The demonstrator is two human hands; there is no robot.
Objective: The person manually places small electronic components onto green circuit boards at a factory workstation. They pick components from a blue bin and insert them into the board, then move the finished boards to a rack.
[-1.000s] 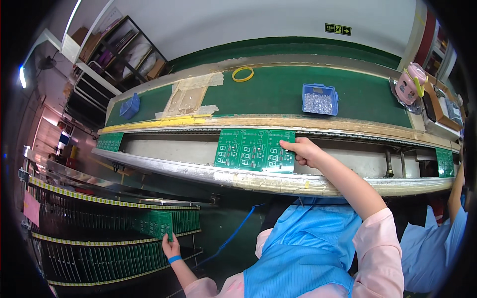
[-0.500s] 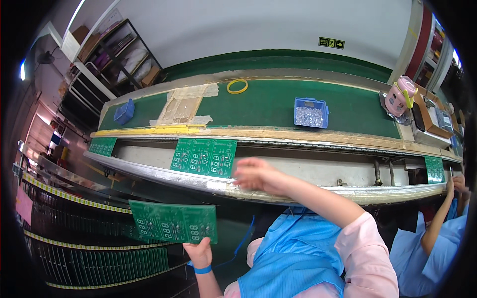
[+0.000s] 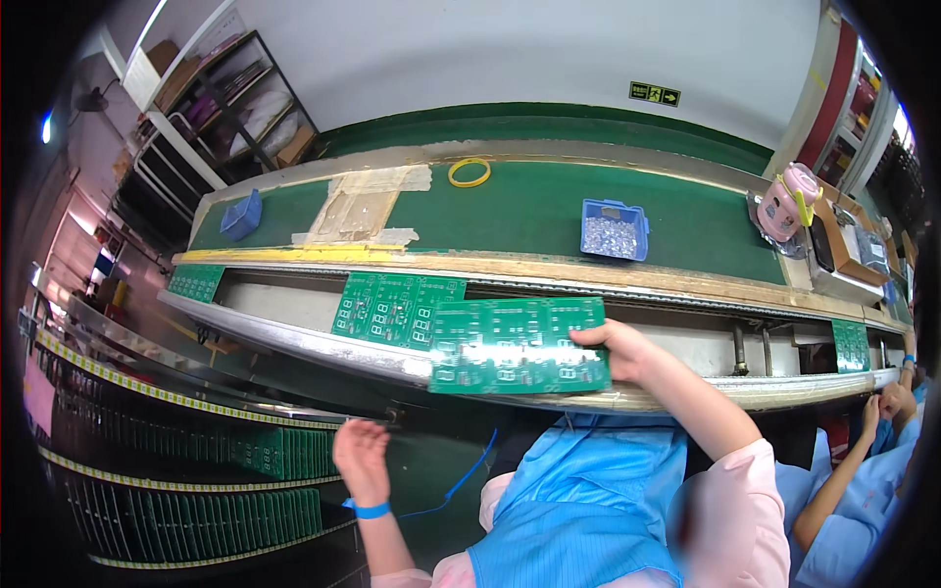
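Observation:
A green circuit board (image 3: 520, 367) with rows of white digit displays is held at its right edge by my right hand (image 3: 630, 351), thumb on top. It hangs over the near rail, and its left part covers the edge of another green board (image 3: 377, 306) lying across the conveyor rails. My left hand (image 3: 362, 459) is off to the lower left, empty, fingers extended and somewhat blurred. Close to it stands a rack with upright green boards (image 3: 284, 453) in its upper row and more boards (image 3: 265, 519) in the lower row.
Behind the rails, a green bench holds a blue bin of small clear parts (image 3: 614, 230), yellow tape ring (image 3: 470, 173), and another blue bin (image 3: 241, 215). More boards rest at the far left (image 3: 196, 283) and right (image 3: 850, 346). A co-worker's hand (image 3: 890, 402) is at right.
The board has passed from my left hand to my right and moved right, up over the rail. My left hand, now empty, has shifted slightly left and up.

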